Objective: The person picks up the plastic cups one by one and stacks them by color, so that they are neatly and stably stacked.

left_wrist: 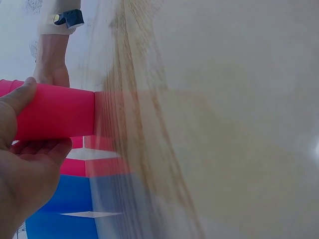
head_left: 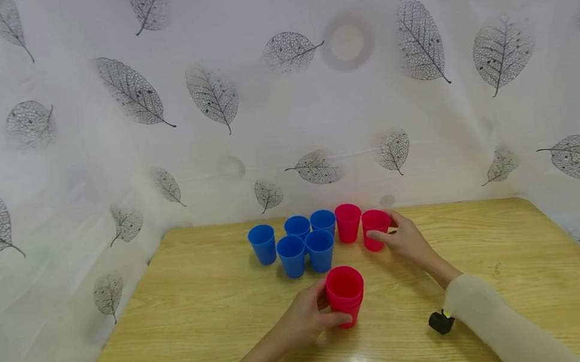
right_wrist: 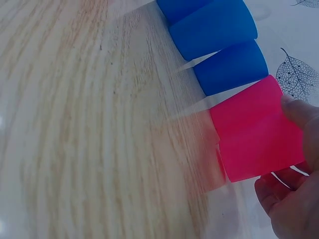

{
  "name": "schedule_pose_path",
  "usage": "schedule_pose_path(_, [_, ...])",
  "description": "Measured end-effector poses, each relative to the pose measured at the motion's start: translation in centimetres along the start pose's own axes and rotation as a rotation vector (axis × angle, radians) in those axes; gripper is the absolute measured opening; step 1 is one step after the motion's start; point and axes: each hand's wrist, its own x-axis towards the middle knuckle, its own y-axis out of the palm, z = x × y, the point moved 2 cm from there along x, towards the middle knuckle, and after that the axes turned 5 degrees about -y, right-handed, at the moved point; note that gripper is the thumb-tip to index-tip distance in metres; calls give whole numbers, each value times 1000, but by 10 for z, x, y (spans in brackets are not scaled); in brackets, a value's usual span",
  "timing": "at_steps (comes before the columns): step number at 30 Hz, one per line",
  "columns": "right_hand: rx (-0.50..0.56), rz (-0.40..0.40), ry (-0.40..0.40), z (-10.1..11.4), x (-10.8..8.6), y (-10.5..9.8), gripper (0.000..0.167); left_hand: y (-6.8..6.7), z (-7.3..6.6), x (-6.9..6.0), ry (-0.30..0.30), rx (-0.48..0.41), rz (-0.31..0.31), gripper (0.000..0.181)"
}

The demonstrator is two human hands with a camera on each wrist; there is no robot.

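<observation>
My left hand (head_left: pixel 307 318) grips a stack of nested red cups (head_left: pixel 345 295) near the middle of the table; the left wrist view shows thumb and fingers round the stack (left_wrist: pixel 60 112). At the back, my right hand (head_left: pixel 406 239) holds a single red cup (head_left: pixel 376 231) between thumb and fingers, and the right wrist view shows this cup (right_wrist: pixel 261 149) too. Just left of it stands another red cup (head_left: pixel 348 223). Several upright blue cups (head_left: pixel 292 257) are grouped to the left of the red ones.
The wooden table (head_left: pixel 193 319) meets a pale leaf-patterned sheet (head_left: pixel 260 118) at its back and sides. A small black object (head_left: pixel 441 322) is beside the right sleeve, near its cuff.
</observation>
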Motion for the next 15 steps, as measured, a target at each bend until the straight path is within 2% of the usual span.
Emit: schedule_pose_path(15, [-29,-21,24,11,-21,-19,63,0,-1,0,-11,8,0,65])
